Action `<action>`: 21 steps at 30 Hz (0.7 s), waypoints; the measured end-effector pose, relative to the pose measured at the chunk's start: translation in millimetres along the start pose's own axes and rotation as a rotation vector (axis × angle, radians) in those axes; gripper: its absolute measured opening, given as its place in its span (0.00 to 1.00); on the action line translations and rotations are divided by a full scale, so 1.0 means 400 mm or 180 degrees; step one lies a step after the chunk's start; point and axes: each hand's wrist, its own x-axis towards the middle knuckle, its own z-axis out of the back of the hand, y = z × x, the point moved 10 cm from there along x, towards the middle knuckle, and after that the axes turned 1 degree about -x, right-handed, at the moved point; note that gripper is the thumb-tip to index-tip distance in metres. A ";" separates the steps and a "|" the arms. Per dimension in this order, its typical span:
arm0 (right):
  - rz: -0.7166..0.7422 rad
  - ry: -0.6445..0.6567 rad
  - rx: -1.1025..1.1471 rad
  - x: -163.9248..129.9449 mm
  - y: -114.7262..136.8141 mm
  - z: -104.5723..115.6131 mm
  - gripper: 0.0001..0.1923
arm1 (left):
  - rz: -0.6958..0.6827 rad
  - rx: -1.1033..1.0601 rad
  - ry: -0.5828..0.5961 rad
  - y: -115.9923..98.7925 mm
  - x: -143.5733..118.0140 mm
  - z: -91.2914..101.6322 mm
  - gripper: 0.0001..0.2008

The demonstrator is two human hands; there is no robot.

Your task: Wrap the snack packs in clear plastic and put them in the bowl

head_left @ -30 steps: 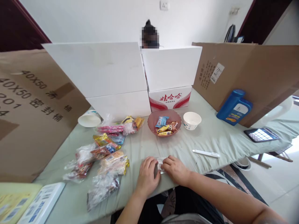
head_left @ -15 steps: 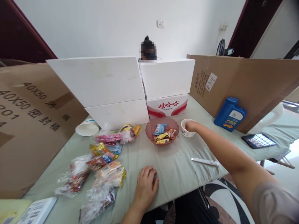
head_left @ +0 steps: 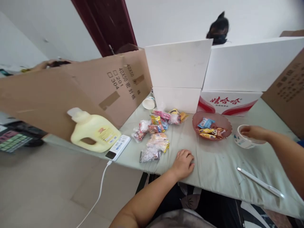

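Observation:
My left hand [head_left: 184,164] lies palm down near the table's front edge, fingers loosely extended and holding nothing. At the right, my right hand [head_left: 257,133] reaches over the rim of a white paper cup [head_left: 244,144], its fingertips hidden inside. What those fingers touch cannot be seen. Left of the cup stands a reddish translucent bowl [head_left: 195,122] with several wrapped snacks [head_left: 210,132] and a blue packet [head_left: 206,123] in it. Several more packaged snacks [head_left: 158,137] are spread beyond and left of my left hand.
White boxes [head_left: 178,66] and a brown cardboard panel [head_left: 95,85] wall the table's back and left. Another paper cup [head_left: 148,103] lies on its side. A pale yellow jug [head_left: 95,133] and a corded white device [head_left: 118,148] sit left. A white box cutter [head_left: 260,182] lies front right.
My view has turned left, bringing the yellow jug and floor into sight. My right hand stays at the paper cup; my left hand still rests on the table.

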 end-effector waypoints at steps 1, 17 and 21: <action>0.0047 0.0134 0.0072 -0.006 -0.008 0.003 0.13 | 0.0003 -0.0128 0.0003 -0.001 -0.001 0.012 0.11; 0.1973 -0.1140 0.0622 -0.598 -0.093 -0.175 0.11 | 0.0969 0.1626 0.0535 0.320 0.003 0.377 0.28; 0.1802 -0.1301 0.0125 -0.624 -0.069 -0.176 0.16 | 0.0931 0.1321 0.0436 0.325 0.015 0.398 0.23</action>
